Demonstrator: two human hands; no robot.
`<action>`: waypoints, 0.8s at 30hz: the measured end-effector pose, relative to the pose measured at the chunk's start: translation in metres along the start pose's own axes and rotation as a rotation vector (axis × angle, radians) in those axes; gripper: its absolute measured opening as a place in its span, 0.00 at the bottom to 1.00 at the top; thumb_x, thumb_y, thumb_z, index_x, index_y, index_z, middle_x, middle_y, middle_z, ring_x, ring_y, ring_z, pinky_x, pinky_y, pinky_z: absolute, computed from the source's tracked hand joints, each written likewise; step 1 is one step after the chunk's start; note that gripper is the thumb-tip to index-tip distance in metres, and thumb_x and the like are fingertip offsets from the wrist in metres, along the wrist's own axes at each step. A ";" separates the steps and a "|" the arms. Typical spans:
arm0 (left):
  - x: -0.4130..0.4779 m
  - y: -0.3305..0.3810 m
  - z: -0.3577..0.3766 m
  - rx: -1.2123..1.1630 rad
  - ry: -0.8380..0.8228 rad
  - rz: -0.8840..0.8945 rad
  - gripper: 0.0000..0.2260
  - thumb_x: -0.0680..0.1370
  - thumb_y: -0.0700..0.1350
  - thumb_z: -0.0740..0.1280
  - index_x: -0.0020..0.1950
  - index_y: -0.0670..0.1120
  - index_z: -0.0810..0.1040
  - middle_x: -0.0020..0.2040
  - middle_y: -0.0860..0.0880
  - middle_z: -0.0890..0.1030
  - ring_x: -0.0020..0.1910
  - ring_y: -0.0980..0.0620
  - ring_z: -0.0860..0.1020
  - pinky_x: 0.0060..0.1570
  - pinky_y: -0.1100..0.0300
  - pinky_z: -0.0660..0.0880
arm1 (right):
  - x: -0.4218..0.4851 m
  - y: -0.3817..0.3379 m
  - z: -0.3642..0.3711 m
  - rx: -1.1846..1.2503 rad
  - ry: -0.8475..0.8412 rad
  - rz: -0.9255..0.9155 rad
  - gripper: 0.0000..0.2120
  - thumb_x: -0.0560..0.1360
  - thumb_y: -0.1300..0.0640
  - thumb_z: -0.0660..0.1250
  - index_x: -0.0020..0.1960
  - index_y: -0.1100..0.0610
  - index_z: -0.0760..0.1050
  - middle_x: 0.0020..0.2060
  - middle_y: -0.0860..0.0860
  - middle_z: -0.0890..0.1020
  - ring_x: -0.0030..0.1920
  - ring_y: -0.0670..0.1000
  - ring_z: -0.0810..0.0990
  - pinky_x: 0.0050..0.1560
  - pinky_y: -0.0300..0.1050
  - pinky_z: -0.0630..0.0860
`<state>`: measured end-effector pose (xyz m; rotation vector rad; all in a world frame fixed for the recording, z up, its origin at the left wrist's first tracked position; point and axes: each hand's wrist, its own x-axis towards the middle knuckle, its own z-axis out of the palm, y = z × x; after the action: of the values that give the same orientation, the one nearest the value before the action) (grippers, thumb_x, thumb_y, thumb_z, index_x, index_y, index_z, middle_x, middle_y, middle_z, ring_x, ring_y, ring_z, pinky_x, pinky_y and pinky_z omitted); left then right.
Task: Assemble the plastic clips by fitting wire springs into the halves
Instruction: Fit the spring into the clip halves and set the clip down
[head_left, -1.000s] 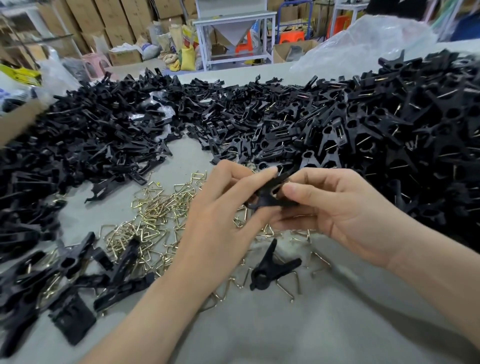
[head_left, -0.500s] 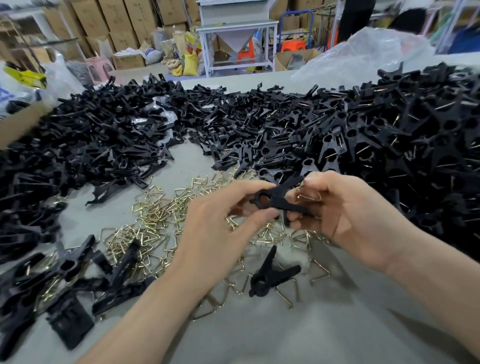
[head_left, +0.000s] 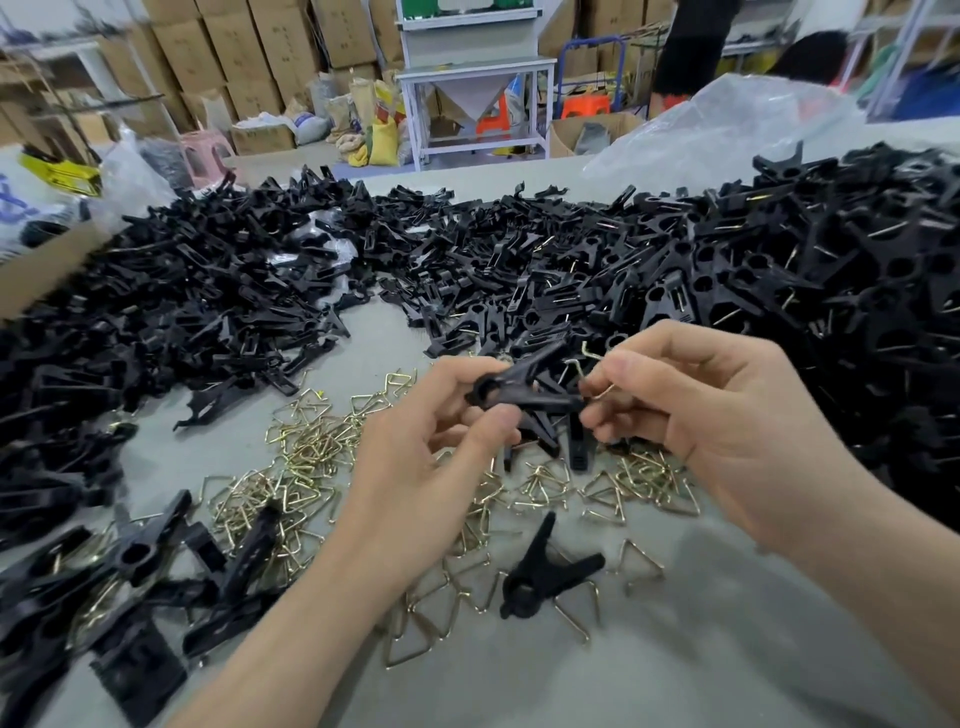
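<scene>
Since the frame half a second earlier: right hand (head_left: 727, 436) has drawn back a little from the clip (head_left: 524, 397), and a wire spring (head_left: 592, 371) now shows between its thumb and forefinger, bent end raised above the clip. Before, both hands were pressed together on the clip and no spring was visible in the grip. View sits slightly lower and closer; piles unchanged.

Left hand (head_left: 415, 467): forearm enters from lower left, palm turned inward, fingers (head_left: 498, 418) closed narrowly on the clip's pivot end, thumb beneath, forefinger across the top. Clip held above the counter (head_left: 675, 649), roughly level, tips pointing right toward the other hand.

Right hand: forearm enters from lower right, fingers curled, thumb and forefinger pinching the spring just beside the clip's right end. Whether spring and clip touch cannot be told.

On the counter below: loose brass-coloured springs (head_left: 311, 467) scattered, one assembled clip (head_left: 540, 574) lying among them. Heaps of black clip parts (head_left: 208, 301) lie to the left and rear, a larger heap (head_left: 831, 270) at right.
</scene>
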<state>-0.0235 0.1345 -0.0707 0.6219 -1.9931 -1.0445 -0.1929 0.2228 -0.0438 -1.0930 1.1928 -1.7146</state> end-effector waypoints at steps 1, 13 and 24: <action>0.000 0.000 0.000 -0.021 -0.023 -0.017 0.06 0.79 0.45 0.66 0.55 0.52 0.77 0.42 0.51 0.84 0.42 0.56 0.82 0.43 0.63 0.76 | -0.001 -0.002 0.000 -0.043 0.002 -0.035 0.10 0.64 0.56 0.71 0.37 0.65 0.80 0.34 0.60 0.82 0.35 0.55 0.84 0.37 0.40 0.79; -0.003 0.000 0.004 -0.116 -0.147 -0.025 0.10 0.80 0.46 0.58 0.58 0.57 0.72 0.48 0.47 0.82 0.45 0.36 0.77 0.42 0.34 0.75 | -0.011 -0.004 0.008 -0.753 -0.033 -0.543 0.06 0.69 0.58 0.74 0.44 0.58 0.83 0.44 0.48 0.83 0.45 0.45 0.81 0.47 0.36 0.78; -0.003 -0.001 0.006 0.036 -0.113 0.040 0.11 0.80 0.43 0.58 0.59 0.54 0.73 0.44 0.50 0.81 0.39 0.49 0.78 0.40 0.51 0.75 | -0.016 0.002 0.015 -0.999 0.007 -0.555 0.08 0.68 0.61 0.70 0.45 0.60 0.84 0.43 0.49 0.81 0.42 0.45 0.77 0.47 0.33 0.74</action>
<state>-0.0264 0.1386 -0.0748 0.5500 -2.1180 -1.0421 -0.1729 0.2317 -0.0466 -2.1608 1.9594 -1.4564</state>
